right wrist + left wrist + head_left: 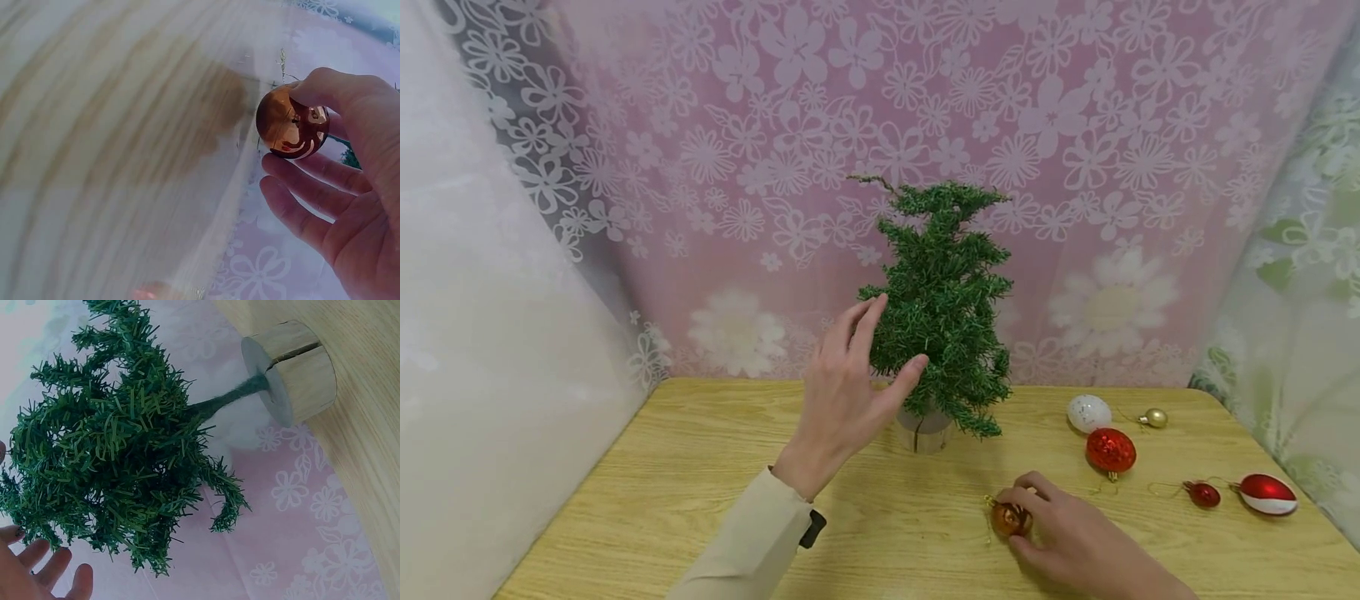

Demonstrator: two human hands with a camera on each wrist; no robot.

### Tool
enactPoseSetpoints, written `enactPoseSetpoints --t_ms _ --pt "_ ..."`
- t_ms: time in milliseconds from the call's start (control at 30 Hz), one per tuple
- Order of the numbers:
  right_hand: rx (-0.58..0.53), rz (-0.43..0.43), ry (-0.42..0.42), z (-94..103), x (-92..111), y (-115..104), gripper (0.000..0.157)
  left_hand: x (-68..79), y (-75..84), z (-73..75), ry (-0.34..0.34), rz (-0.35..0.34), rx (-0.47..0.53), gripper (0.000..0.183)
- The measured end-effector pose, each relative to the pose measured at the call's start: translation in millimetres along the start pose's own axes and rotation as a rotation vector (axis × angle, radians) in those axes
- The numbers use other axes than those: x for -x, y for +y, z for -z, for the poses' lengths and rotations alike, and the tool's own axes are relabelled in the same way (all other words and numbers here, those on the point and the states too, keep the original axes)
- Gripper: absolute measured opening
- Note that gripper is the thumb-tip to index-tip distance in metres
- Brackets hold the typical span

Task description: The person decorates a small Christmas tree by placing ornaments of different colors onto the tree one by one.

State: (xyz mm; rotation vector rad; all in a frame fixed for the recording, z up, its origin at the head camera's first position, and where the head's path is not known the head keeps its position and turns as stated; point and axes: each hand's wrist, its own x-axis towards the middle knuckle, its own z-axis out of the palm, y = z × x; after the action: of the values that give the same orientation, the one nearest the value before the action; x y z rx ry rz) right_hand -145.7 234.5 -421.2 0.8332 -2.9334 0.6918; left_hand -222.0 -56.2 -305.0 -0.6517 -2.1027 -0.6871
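One wooden table (700, 467): firm, pale-grained, beneath all the work.
Green tree (943, 308): wiry branches, probably springy and bendable; its wooden base (312, 387) looks the steadiest place to hold.
Left hand (847, 375): fingers and thumb spread beside the foliage (whether they touch it, I cannot tell).
Right hand (1067, 533): thumb and fingertips pinching the copper bauble (1009, 523).
Copper bauble: in front of the tree, toward the right; likely light, stiff, slippery, perhaps brittle, so best held gently round its middle.
Gold cord (282, 62): thin, probably limp, hard to pinch.
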Motion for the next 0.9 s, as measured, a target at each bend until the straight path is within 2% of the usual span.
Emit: enactPoseSetpoints --t_ms 167,233,367,467,667,900 --pt "-0.038 -0.061 0.03 6.0 6 2 0.03 1.7 -0.8 -1.6 -0.012 0.036 0.016 0.074" --pt "-0.019 0.005 0.106 6.6 8 6 0.035 2.9 -1.3 -1.9 -0.017 0.051 0.019 0.072" --pt "0.058 0.169 0.312 7.2 10 12 0.05 5.0 -2.2 -2.6 -0.035 0.077 0.024 0.072" --pt "0.075 0.195 0.398 11.1 12 12 0.058 7.1 -2.9 -3.3 -0.049 0.089 0.02 0.073" --pt "0.064 0.172 0.463 26.6 16 8 0.064 11.4 -5.0 -5.0 -0.061 0.101 0.005 0.071" --pt "0.071 0.204 0.56 44.3 17 2 0.071 14.2 -7.5 -5.6 -0.069 0.104 0.013 0.071"
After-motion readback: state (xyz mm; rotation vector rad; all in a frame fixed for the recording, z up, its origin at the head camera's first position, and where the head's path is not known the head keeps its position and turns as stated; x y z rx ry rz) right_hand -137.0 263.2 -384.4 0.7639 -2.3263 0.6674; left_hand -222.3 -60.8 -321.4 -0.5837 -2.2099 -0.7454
